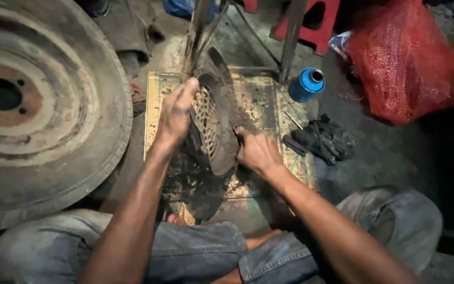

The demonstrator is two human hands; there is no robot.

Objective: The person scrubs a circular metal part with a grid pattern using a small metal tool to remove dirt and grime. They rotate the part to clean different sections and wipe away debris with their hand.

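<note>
On a soiled, worn mat (pixel 261 102) laid over a dark workshop floor, a shoe (pixel 212 123) stands on edge with its patterned sole facing the left hand (pixel 176 113). That hand is closed over the shoe's upper side, steadying it. At the lower right edge of the shoe, the right hand (pixel 257 151) is clenched around a small tool, its tip hidden against the shoe. Right of the mat lie a blue thread spool (pixel 306 84) and a dark rag (pixel 326 139); a wheel (pixel 38 105) lies at left, a red mesh sack (pixel 403 60) at upper right.
</note>
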